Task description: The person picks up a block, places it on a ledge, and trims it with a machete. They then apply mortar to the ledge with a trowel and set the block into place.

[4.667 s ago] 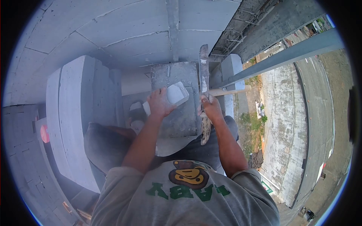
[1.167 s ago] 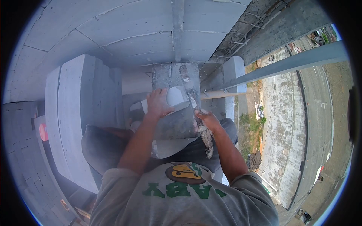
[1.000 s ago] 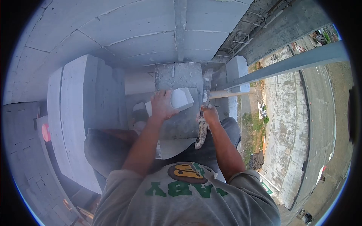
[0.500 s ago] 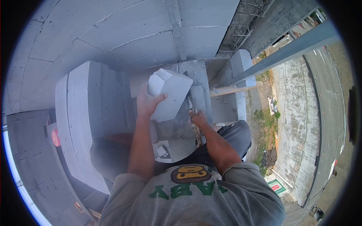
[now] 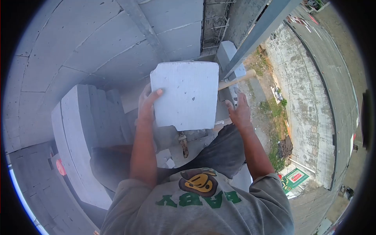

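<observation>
My left hand (image 5: 146, 103) grips a pale grey lightweight concrete block (image 5: 186, 96) by its left edge, thumb on the near face. The block is raised in front of me, its broad face toward me, with a chipped upper left corner and a notch in its lower edge. To the right of the block, my right hand (image 5: 239, 109) is open, fingers apart, holding nothing and not touching it. Under the block's lower edge the worn handle of a tool (image 5: 183, 145) shows; the rest of the tool is hidden.
Several large blocks (image 5: 74, 129) stand stacked at my left. Ahead is a block wall (image 5: 105, 39). A metal post (image 5: 260, 37) slants across the upper right, near a wooden pole (image 5: 243, 77). Broken pieces (image 5: 169, 162) lie near my legs. At right there is a drop to ground far below.
My right hand has let go of the tool and moved right, opening. The block in my left hand has turned so its broad face is toward me. The view has shifted.
</observation>
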A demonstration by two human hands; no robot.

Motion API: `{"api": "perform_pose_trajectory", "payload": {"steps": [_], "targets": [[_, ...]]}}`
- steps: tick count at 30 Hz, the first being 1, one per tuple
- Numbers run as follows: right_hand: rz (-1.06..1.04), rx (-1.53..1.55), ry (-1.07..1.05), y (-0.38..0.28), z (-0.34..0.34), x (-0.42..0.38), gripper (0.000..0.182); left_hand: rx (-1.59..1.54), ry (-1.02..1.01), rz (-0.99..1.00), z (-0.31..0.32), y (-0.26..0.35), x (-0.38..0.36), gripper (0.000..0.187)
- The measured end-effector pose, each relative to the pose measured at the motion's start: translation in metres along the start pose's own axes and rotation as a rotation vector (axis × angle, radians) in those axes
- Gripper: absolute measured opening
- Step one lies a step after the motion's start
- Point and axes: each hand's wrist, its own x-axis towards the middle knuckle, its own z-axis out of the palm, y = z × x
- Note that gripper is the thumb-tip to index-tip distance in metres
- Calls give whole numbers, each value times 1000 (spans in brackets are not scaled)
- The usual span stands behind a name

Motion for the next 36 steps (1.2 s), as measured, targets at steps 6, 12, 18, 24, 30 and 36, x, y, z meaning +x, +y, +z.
{"api": "perform_pose_trajectory", "payload": {"steps": [6, 12, 18, 24, 30, 36], "targets": [[-736, -195, 148, -2, -39, -5, 64, -20, -97, -330, 18, -34, 2, 71], [-819, -112, 10, -36, -77, -27, 63, -150, -299, -558, 36, -79, 12, 57], [-647, -104, -98, -30, -128, -28, 81, -348, -363, -883, 64, -98, 31, 78], [251, -197, 161, 29, -151, -26, 88, 254, 85, -692, 9, -111, 39, 95], [641, -267, 247, 136, -117, -4, 79, 327, 141, -538, -31, -171, 31, 76], [616, -244, 156, 195, -54, 20, 76, 612, 192, -496, -35, -146, 10, 58]]}}
